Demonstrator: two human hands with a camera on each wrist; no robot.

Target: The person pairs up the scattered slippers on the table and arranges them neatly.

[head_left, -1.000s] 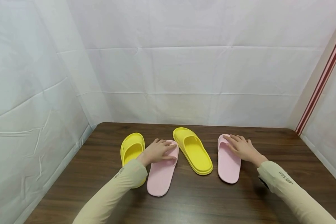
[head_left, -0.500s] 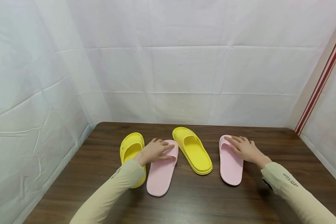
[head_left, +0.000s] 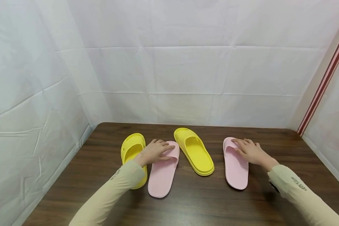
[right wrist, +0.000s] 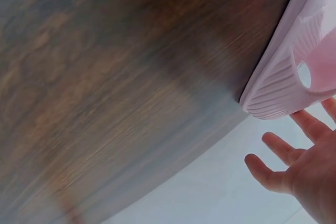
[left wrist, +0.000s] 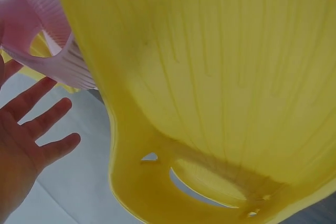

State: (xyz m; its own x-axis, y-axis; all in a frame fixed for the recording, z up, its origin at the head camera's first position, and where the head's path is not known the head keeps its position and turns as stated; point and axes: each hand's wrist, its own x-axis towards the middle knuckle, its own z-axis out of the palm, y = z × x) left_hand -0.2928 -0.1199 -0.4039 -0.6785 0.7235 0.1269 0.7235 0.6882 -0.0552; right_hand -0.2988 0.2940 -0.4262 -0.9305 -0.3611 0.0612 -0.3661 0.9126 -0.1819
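Two pink slippers and two yellow slippers lie on the dark wooden table (head_left: pixel 192 201). My left hand (head_left: pixel 155 152) reaches over the left yellow slipper (head_left: pixel 134 150) and rests on the strap of the left pink slipper (head_left: pixel 161 179). Its other fingers are spread straight in the left wrist view. My right hand (head_left: pixel 251 152) lies on the strap of the right pink slipper (head_left: pixel 237 171), and in the right wrist view a fingertip (right wrist: pixel 302 117) touches that strap while the other fingers stretch out. The second yellow slipper (head_left: pixel 196 153) lies tilted between the pink ones.
White cloth (head_left: pixel 164 72) hangs behind the table and along its left side. A red and white stripe (head_left: pixel 325 78) runs down at the right. The left yellow slipper is partly hidden under my left forearm.
My right hand has moved right and slightly nearer, and the right pink slipper has slid along with it, away from the middle yellow slipper. The left hand has barely moved.
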